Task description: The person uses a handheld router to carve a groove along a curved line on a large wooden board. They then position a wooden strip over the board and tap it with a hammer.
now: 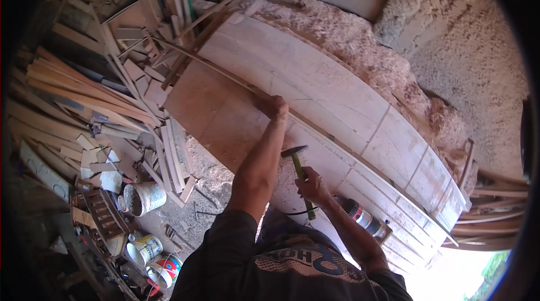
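Note:
My right hand (pixel 314 184) is closed round the green handle of a hammer (pixel 296 160), whose dark head points away from me above the work table (pixel 225 104). Along the table runs a long, thin wooden strip (pixel 337 141), from the far left to the near right. My left hand (pixel 277 108) is closed on this strip near its middle; the fingertips are partly hidden. Just right of my right forearm, a red and silver power tool (pixel 360 215) lies on the table, and a dark cord leads off from it.
Sawdust (pixel 360 48) is heaped beyond the table's curved far edge. Wood offcuts and long curved slats (pixel 90 90) pile up at the left. A white bucket (pixel 145 197) and smaller tubs stand on the floor at the lower left. More curved wood pieces (pixel 495 211) are stacked at right.

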Demonstrator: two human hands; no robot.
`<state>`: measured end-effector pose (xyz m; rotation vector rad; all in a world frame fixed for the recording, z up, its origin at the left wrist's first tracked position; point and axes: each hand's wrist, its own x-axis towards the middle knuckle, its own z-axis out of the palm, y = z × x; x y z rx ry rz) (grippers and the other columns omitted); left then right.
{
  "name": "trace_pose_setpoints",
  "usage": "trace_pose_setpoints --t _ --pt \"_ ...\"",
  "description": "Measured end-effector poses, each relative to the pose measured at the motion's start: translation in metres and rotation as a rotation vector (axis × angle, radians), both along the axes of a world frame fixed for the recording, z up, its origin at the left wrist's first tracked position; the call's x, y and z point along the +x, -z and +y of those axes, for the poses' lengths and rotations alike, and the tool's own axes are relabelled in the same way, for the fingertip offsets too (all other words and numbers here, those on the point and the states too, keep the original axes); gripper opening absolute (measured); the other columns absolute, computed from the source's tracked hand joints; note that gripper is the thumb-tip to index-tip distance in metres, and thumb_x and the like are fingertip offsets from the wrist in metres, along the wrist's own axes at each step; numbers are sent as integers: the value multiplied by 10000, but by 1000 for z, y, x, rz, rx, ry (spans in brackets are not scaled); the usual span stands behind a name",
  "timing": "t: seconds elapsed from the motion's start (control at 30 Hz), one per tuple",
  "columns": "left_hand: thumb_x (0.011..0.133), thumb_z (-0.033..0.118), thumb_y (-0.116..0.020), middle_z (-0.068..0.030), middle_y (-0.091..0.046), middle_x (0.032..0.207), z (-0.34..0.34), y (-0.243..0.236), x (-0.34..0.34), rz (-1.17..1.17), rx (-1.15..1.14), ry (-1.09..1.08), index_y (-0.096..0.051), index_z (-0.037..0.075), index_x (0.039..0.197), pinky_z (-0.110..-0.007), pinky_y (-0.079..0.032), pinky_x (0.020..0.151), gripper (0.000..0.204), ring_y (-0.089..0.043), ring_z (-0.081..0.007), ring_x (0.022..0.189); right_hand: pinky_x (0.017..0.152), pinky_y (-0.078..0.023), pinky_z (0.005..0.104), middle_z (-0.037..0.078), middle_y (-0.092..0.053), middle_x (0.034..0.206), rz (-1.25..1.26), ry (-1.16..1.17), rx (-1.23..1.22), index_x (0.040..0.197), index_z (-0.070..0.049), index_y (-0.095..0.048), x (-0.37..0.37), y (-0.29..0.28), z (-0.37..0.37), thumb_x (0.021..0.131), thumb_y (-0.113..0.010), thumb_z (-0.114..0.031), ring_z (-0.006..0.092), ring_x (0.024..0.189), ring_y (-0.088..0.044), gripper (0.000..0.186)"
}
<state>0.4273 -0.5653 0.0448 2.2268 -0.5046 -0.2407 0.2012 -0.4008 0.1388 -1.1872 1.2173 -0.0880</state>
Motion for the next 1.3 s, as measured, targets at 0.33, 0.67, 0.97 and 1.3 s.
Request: trace_pose_setpoints --t 0.33,0.67,0.97,1.3 --pt "956 248 -526 -231 -365 1549 -12 68 30 -241 -104 113 -259 -20 1543 -414 -380 1146 699 -455 -340 1377 748 -504 293 64 -585 971 -464 449 -594 1129 -35 -572 -4 59 8 987 -628 -52 134 816 -571 154" --pt "933 321 -568 -313 -472 1426 -7 57 54 -463 125 12 -369 -93 1447 -505 -440 1078 690 -535 -428 1266 727 -589 444 212 -732 958 301 -315 -848 1370 -101 -604 -161 -61 -143 1035 -528 -163 347 860 -731 349" --pt "924 395 -590 -310 -486 1411 -8 65 56 -602 177 -81 -379 -102 1434 -515 -440 1080 743 -532 -445 1262 809 -606 446 172 -710 1176 297 -518 -908 1417 -214 -578 -173 -48 -147 1027 -528 -138 346 872 -734 400" --pt "911 358 -645 -312 -448 1455 -6 50 41 -277 -224 -37 -331 -106 1466 -470 -420 1117 789 -487 -439 1325 998 -549 426 175 -630 1341 305 -194 -805 1421 -164 -569 -156 -64 -119 1049 -482 -154 367 1116 -677 382"
